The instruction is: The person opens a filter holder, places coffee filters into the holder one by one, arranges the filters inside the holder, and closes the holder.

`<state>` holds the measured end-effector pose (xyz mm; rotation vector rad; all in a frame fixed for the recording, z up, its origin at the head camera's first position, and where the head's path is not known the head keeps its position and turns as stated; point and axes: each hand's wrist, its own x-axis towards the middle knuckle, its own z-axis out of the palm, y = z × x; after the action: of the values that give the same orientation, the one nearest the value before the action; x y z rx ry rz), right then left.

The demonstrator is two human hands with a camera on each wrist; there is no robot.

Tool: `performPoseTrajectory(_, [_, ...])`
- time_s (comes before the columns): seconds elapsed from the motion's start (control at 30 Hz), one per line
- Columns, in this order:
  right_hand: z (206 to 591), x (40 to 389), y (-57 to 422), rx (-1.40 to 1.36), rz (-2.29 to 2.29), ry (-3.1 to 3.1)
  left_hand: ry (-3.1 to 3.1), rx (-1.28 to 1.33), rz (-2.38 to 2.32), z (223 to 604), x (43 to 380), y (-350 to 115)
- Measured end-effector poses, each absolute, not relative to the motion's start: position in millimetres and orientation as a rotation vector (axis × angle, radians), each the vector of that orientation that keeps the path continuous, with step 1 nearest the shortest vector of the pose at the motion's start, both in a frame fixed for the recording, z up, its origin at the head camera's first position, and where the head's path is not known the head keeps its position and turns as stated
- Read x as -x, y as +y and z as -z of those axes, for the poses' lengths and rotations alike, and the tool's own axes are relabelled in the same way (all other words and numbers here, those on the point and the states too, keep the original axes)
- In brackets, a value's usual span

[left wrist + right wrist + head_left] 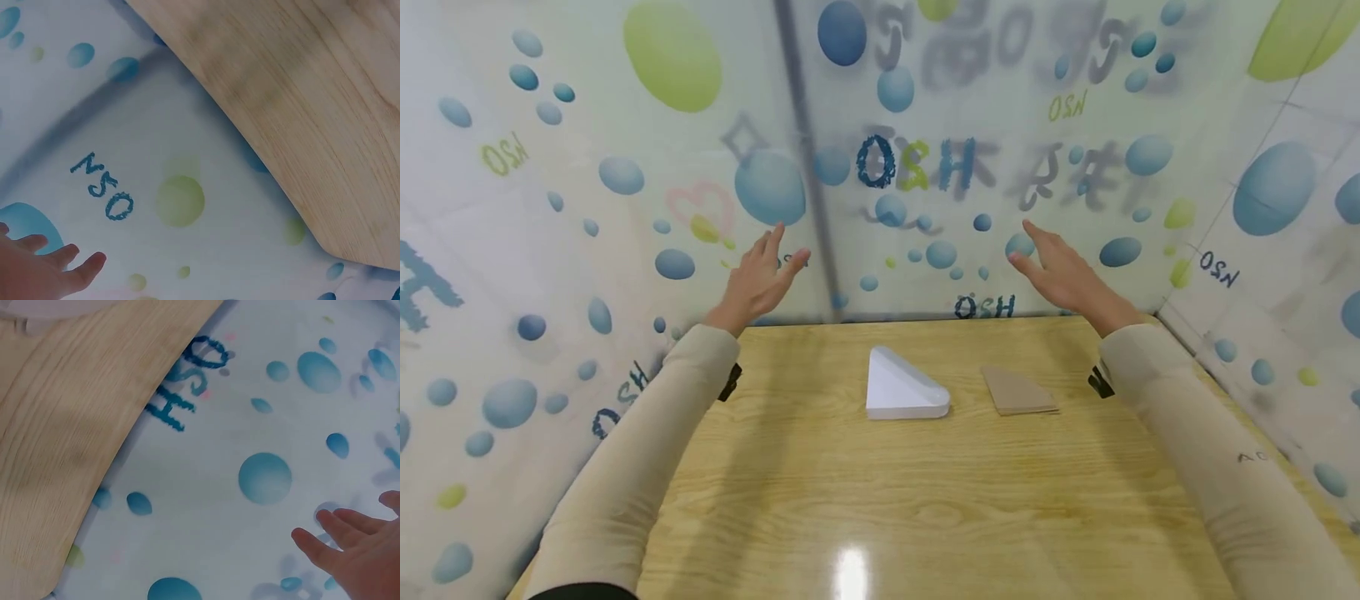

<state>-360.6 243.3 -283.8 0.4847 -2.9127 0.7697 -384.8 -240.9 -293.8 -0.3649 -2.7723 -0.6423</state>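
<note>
Both hands are raised in front of the patterned curtain, past the far edge of the table, and hold nothing. The left hand has its fingers extended and its thumb apart; its fingers also show in the left wrist view. Mirroring it, the right hand is spread with fingers straight, and its fingers appear at the lower right of the right wrist view. Between the arms, on the table, lies a white triangular box or tray with rounded corners. To its right are flat brown cardboard-like pieces, seemingly stacked.
The wood-grain table spreads below the hands. A white curtain with blue and green dots and lettering stands along the back, and similar sheets hang at both sides. Dark bands circle the wrists.
</note>
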Motion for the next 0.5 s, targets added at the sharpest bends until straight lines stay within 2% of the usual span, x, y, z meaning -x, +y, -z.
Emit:
performPoseTrajectory(0.27, [298,342,230,-0.528,-0.898,-2.866,-2.795,0.372,0.994,305,374,-214])
performPoseTrajectory(0.5, [319,327,215,-0.587,-1.065,-2.826,-2.820,0.356,1.351,334,365,-188])
